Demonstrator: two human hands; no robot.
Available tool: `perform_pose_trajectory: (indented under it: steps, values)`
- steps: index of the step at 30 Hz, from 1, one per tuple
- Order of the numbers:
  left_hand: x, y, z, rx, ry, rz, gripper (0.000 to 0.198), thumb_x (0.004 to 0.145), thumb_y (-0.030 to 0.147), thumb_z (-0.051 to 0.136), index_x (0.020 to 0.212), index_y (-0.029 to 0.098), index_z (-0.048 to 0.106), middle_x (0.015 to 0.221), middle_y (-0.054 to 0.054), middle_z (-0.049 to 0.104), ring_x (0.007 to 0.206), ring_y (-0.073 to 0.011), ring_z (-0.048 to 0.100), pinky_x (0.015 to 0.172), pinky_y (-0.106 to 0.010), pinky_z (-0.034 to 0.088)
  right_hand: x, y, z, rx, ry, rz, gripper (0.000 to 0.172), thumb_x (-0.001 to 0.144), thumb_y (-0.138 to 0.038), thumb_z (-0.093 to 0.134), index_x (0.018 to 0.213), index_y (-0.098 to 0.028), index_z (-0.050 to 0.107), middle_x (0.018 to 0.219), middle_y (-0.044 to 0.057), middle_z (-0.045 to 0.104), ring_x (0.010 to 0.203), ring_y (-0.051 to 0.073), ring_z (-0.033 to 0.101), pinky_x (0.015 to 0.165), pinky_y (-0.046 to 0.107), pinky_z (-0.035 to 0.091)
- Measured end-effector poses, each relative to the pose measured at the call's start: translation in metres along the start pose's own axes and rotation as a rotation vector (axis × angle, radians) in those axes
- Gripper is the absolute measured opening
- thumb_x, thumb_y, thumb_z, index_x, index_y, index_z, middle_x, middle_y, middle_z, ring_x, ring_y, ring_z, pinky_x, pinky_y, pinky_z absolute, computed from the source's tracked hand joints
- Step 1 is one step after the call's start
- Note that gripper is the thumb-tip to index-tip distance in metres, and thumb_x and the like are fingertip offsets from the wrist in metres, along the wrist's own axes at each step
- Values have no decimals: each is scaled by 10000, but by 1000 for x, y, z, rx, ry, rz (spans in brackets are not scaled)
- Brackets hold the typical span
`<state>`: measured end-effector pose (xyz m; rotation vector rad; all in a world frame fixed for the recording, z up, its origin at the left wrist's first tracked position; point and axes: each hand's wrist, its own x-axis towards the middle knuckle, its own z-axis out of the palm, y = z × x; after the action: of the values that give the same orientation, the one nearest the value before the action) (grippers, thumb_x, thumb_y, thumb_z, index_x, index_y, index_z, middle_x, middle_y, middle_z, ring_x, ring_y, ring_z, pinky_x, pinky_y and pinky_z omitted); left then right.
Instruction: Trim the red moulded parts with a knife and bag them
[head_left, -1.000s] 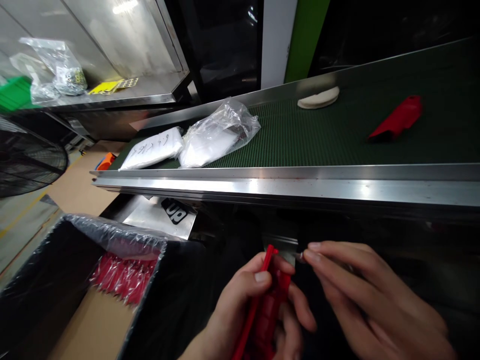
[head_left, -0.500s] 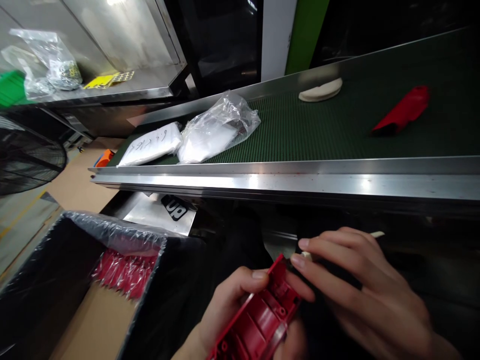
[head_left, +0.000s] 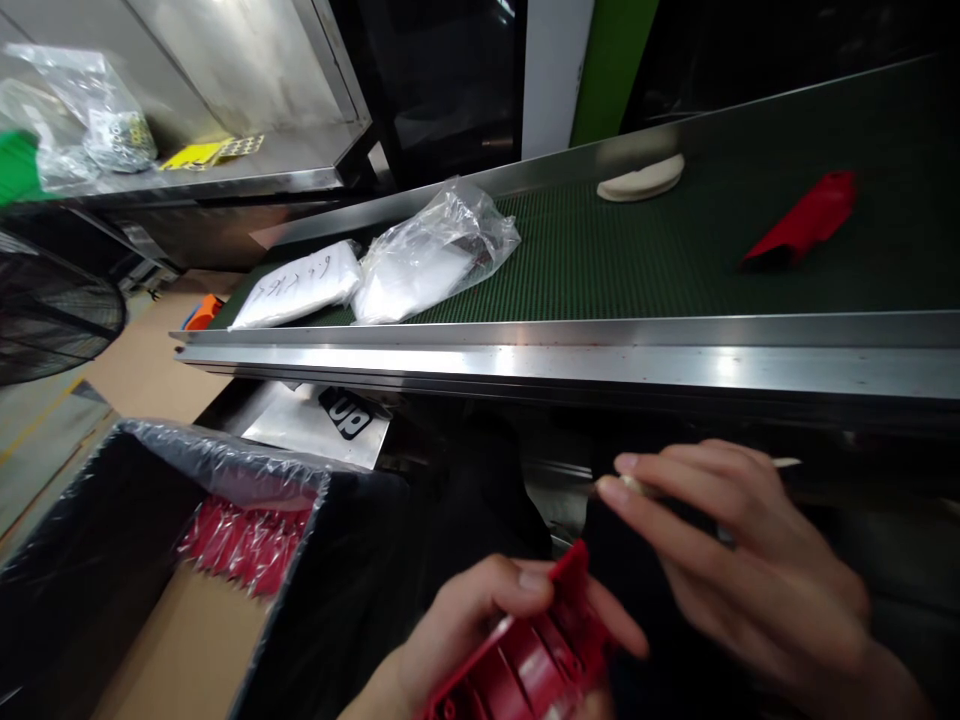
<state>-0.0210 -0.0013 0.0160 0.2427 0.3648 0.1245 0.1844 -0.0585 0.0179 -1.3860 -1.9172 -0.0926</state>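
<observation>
My left hand (head_left: 480, 610) is closed around a red plastic shell (head_left: 525, 665), its hollow, ribbed inside turned up. The thumb presses on the shell's near edge and a finger reaches out past its far side. To the right, apart from the shell, my right hand (head_left: 735, 560) pinches a thin pale stick (head_left: 786, 463). A whitish tip pokes out at the thumb and fingertips, and the other end sticks out behind the fingers. Fingers hide most of the stick, so its exact kind is unclear.
A green conveyor belt (head_left: 585, 270) with a metal rail carries another red shell (head_left: 806, 220), a folded cream cloth-like pad (head_left: 641, 180) and white bags (head_left: 300, 285). Bagged red parts (head_left: 244, 545) lie in a lined box (head_left: 157, 435) at left. A fan (head_left: 56, 310) stands beyond.
My right hand has drawn away from the shell, up and to the right, with the stick. My left hand and the shell have shifted slightly down and right.
</observation>
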Motion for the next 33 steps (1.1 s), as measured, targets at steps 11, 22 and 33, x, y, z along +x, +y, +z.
perform_pose_trajectory:
  steps: [11,22,33]
  values:
    - [-1,-8,-4,-109,-43,108,551,894,397,294,1065,14,651,576,-106,632,369,-137,498,350,-191,319,1,-11,-4,113,18,149,457,827,65,551,1219,-158,623,1191,99,587,1098,191,581,884,350,487]
    - [9,23,20,-99,381,422,391,977,385,340,1198,154,565,832,-74,660,554,-138,618,449,-186,477,-6,-45,2,171,-27,148,402,832,31,544,1152,-187,648,1130,82,613,1079,198,583,844,323,504]
    - [24,34,21,-41,433,627,368,980,411,338,1194,170,516,835,-64,604,555,-120,548,455,-186,449,-1,-61,21,142,-125,74,333,851,-17,512,1081,-183,687,985,70,678,900,176,625,789,320,510]
